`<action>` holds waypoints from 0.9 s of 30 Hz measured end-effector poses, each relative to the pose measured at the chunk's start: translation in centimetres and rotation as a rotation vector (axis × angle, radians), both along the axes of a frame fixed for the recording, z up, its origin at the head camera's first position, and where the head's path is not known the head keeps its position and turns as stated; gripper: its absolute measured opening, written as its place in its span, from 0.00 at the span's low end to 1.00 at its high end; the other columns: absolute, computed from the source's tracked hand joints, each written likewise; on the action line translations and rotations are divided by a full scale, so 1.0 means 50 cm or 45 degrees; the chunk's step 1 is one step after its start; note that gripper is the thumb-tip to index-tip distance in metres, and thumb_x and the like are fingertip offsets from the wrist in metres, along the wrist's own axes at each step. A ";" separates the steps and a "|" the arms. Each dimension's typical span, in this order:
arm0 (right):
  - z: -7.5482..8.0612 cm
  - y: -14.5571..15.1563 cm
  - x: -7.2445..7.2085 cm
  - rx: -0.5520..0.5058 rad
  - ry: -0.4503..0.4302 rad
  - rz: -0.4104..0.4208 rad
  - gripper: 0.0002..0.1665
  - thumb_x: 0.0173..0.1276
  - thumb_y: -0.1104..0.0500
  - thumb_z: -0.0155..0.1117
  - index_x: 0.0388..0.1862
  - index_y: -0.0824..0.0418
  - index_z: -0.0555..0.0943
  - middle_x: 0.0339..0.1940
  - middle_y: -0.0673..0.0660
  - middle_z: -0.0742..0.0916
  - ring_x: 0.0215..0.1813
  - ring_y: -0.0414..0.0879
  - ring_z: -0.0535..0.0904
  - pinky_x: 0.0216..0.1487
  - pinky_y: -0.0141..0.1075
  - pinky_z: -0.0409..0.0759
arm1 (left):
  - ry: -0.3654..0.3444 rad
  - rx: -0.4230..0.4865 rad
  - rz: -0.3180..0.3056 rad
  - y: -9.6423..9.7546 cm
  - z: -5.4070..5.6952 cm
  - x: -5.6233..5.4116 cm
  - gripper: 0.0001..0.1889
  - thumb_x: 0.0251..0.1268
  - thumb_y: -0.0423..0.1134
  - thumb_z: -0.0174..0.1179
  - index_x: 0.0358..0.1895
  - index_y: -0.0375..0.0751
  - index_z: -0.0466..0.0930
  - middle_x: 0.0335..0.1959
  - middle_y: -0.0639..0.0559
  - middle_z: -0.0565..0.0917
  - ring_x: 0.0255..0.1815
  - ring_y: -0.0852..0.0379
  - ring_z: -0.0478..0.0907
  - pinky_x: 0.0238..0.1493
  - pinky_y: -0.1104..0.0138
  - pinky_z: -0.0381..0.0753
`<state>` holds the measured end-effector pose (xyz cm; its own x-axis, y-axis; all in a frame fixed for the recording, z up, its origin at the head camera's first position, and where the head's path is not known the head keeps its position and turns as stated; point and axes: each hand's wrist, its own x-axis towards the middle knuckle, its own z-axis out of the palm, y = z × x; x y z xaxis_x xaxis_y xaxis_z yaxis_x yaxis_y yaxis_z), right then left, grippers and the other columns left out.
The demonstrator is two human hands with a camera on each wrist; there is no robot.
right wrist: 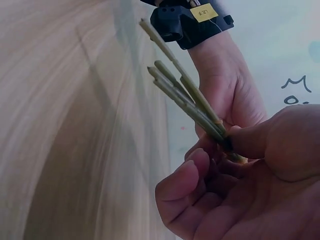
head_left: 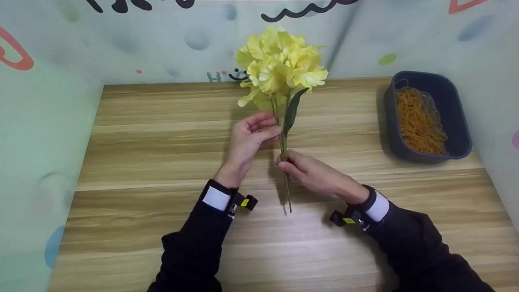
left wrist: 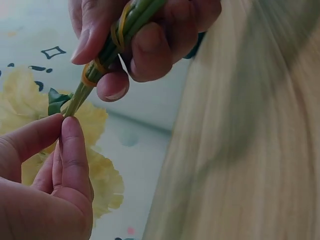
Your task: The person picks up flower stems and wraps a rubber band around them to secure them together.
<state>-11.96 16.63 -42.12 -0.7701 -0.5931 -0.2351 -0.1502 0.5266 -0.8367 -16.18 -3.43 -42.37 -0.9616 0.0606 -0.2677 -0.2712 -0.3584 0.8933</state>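
A bunch of yellow artificial flowers [head_left: 282, 61] with one dark green leaf [head_left: 292, 111] is held up over the table, blooms toward the back wall. My left hand [head_left: 251, 138] pinches the stems between thumb and fingers, below the blooms. Lower down, my right hand [head_left: 310, 170] grips the same stems [right wrist: 192, 97], whose cut ends stick out past it. Orange rubber bands [left wrist: 118, 35] circle the stems around the right hand's fingers in the left wrist view. Part of the bands is hidden by those fingers.
A dark blue plastic bin [head_left: 460, 117] stands at the right back of the wooden table [head_left: 154, 162], holding a heap of orange rubber bands [head_left: 419, 121]. A printed pale curtain [head_left: 162, 48] borders the table at the back and sides.
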 end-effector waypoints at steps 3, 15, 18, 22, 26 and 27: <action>-0.007 -0.001 -0.004 0.012 -0.030 -0.007 0.14 0.94 0.58 0.52 0.62 0.67 0.78 0.43 0.51 0.79 0.48 0.46 0.76 0.54 0.40 0.75 | -0.028 -0.011 -0.007 0.000 -0.014 -0.005 0.26 0.68 0.19 0.73 0.68 0.31 0.84 0.45 0.52 0.91 0.42 0.58 0.91 0.47 0.69 0.95; -0.028 -0.003 -0.012 0.022 -0.071 0.021 0.22 0.92 0.59 0.56 0.75 0.70 0.70 0.56 0.67 0.91 0.58 0.53 0.87 0.62 0.47 0.86 | -0.132 -0.040 -0.030 -0.003 -0.048 -0.010 0.27 0.69 0.19 0.72 0.70 0.32 0.82 0.43 0.53 0.90 0.35 0.61 0.91 0.41 0.70 0.94; -0.031 -0.003 -0.014 0.019 -0.088 0.039 0.23 0.91 0.59 0.57 0.75 0.69 0.69 0.48 0.61 0.90 0.48 0.47 0.84 0.51 0.38 0.82 | -0.150 -0.053 -0.031 -0.004 -0.052 -0.008 0.27 0.69 0.19 0.72 0.70 0.33 0.82 0.44 0.52 0.89 0.36 0.60 0.90 0.40 0.70 0.94; -0.032 -0.001 -0.016 0.010 -0.111 0.049 0.29 0.90 0.59 0.60 0.80 0.68 0.65 0.40 0.55 0.88 0.39 0.42 0.79 0.40 0.33 0.76 | -0.152 -0.062 -0.040 -0.003 -0.055 -0.009 0.28 0.69 0.19 0.72 0.71 0.33 0.82 0.45 0.51 0.89 0.37 0.59 0.90 0.41 0.70 0.95; -0.032 0.005 -0.018 -0.005 -0.131 0.048 0.42 0.89 0.59 0.63 0.91 0.63 0.54 0.39 0.56 0.89 0.35 0.42 0.79 0.35 0.31 0.76 | -0.161 -0.076 -0.057 -0.001 -0.056 -0.011 0.28 0.69 0.19 0.72 0.71 0.34 0.82 0.47 0.51 0.89 0.38 0.59 0.90 0.42 0.70 0.94; -0.032 0.006 -0.018 -0.008 -0.131 0.051 0.45 0.89 0.59 0.63 0.93 0.61 0.51 0.39 0.57 0.89 0.35 0.42 0.79 0.35 0.30 0.76 | -0.164 -0.083 -0.059 -0.001 -0.056 -0.011 0.28 0.69 0.19 0.72 0.71 0.34 0.82 0.47 0.51 0.89 0.38 0.60 0.90 0.43 0.70 0.94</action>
<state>-12.85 16.93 -43.74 -0.7177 -0.6247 -0.3078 -0.0840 0.5164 -0.8522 -16.75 -3.47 -45.18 -0.9155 0.0830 -0.3936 -0.4003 -0.2853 0.8709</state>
